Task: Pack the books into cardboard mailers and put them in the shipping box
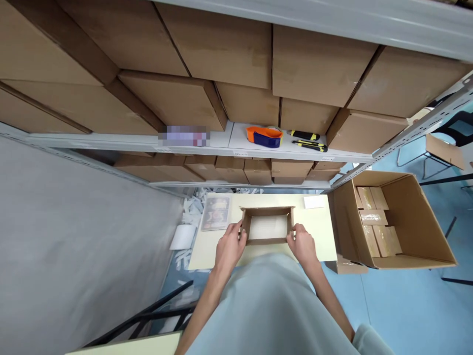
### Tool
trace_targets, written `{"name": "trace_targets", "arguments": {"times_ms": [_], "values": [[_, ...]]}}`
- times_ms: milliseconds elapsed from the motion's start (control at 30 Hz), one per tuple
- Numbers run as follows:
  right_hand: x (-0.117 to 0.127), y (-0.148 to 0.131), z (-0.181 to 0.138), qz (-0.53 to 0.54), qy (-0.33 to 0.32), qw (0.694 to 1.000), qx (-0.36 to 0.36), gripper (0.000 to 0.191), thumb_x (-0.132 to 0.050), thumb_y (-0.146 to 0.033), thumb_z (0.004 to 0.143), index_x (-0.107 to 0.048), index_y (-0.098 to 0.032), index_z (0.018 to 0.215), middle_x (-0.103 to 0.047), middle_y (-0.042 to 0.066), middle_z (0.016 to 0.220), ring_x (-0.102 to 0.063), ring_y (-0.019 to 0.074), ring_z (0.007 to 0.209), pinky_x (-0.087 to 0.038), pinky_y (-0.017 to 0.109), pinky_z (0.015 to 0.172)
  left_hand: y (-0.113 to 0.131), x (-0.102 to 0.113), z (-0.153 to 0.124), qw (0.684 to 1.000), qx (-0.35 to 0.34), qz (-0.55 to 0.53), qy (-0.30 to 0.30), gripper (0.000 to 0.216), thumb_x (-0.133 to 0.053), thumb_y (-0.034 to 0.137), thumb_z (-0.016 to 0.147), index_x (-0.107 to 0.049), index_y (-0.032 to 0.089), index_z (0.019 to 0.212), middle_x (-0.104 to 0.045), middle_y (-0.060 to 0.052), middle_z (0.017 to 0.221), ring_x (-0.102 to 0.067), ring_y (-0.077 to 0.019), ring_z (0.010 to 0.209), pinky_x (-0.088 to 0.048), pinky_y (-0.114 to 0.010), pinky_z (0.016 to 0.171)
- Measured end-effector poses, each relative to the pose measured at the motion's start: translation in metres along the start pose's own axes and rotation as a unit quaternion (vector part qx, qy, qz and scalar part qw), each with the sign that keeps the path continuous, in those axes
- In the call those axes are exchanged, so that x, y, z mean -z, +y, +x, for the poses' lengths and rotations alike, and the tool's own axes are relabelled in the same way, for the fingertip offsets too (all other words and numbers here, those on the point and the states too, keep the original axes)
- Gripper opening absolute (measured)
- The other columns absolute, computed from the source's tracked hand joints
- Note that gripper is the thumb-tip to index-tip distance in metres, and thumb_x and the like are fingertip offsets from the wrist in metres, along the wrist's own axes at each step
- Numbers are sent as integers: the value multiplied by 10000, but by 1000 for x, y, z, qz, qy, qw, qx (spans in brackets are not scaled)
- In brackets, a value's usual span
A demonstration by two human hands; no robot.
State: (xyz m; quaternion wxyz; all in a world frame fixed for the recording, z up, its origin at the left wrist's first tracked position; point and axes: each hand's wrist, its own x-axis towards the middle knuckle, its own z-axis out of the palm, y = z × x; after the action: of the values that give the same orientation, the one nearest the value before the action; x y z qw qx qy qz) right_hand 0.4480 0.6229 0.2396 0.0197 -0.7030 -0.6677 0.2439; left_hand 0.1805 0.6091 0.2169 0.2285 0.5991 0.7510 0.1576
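Two bare hands grip one small open-topped box [266, 242], the left hand [228, 245] curled on its left end wall and the right hand [304, 246] on its right end wall; the box is a shallow rectangle of brown cardboard with a pale, flat bottom, held at the near side of the desk [322, 236], whose top is smooth and cream-yellow. Near its far corners are one flat, clear-looking sleeve [216, 213] with printed pictures, at left, and one white slip [314, 202], at right. Just beyond the desk's right edge stands one large open carton [421, 217] with at least six small brown boxes [373, 217] inside, some under shiny tape. Above, a grey shelf [236, 140] bears one orange and dark-blue tape dispenser [264, 138], at least two slim black-and-yellow cutters [305, 135] and two layers of plain cardboard cartons [310, 64]
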Motion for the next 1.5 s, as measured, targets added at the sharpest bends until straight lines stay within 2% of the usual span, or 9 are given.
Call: {"name": "trace_targets", "arguments": {"times_ms": [133,300,467,600,733,900,1033,1233,1500], "values": [[-11,15,-4,66,-24,996,62,285,-636,-422,1083,-706,-212,1264,-748,108,1327,-792,244,1048,-583,323,855,-8,-9,-9,996,-43,-63,-48,462,-471,468,1086,-669,244,1438,-715,-101,1414,-763,-255,1129,-612,-360,973],[-18,40,-7,106,-75,981,144,453,-788,-442,980,-725,-219,1369,-640,112,1587,-616,312,1458,-550,451,1190,-24,-17,-22,984,-110,-96,-101,542,-639,578,1013,-669,256,1448,-708,-104,1462,-646,-306,1399,-536,-448,1199],[-23,41,5,108,-50,986,113,345,-629,-336,1077,-710,-216,1391,-769,126,1369,-721,280,1284,-577,428,1129,-39,-23,-12,985,-88,-122,-78,519,-634,460,1016,-602,266,1496,-743,-98,1408,-694,-295,1336,-551,-454,1178],[-23,27,18,63,-31,997,26,423,-586,-338,1095,-602,-206,1496,-729,139,1346,-777,240,1050,-620,370,957,-44,-27,6,992,-19,-123,-24,840,-681,365,965,-306,252,1708,-676,-145,1480,-759,-271,1137,-629,-427,1000],[-22,14,30,-10,26,1000,11,768,-669,-299,1016,-332,-202,1699,-542,216,1549,-662,319,1338,-595,408,1046,-44,-26,23,994,-65,-89,7,1049,-696,315,930,-83,227,1776,-426,-236,1699,-661,-330,1374,-601,-484,1085],[-13,9,42,-3,11,999,39,1013,-695,-281,953,-104,-251,1775,-453,207,1649,-561,339,1471,-568,430,1113,-39,-14,38,986,-156,-57,-18,1070,-725,207,886,-137,259,1778,-199,-202,1838,-337,-381,1670,-463,-497,1273],[-6,14,43,10,10,999,46,936,-679,-272,958,-203,-286,1764,-489,166,1632,-642,309,1369,-598,408,1049,-39,-9,40,986,-158,-54,-25,978,-737,207,872,-275,247,1733,-332,-191,1788,-390,-362,1644,-429,-515,1305],[-12,29,34,21,22,998,58,404,-569,-339,1077,-685,-225,1447,-579,141,1575,-677,274,1318,-591,395,1070,-45,-14,26,990,-117,-68,-25,413,-662,314,971,-639,232,1376,-624,-150,1526,-611,-315,1434,-498,-469,1231],[-24,33,36,126,22,991,27,319,-524,-308,1096,-772,-210,1272,-765,89,1313,-757,199,1088,-581,322,1001,-38,-22,17,990,-19,-137,-24,330,-535,434,1045,-699,251,1265,-757,-89,1330,-745,-257,1134,-564,-371,1037]]}}
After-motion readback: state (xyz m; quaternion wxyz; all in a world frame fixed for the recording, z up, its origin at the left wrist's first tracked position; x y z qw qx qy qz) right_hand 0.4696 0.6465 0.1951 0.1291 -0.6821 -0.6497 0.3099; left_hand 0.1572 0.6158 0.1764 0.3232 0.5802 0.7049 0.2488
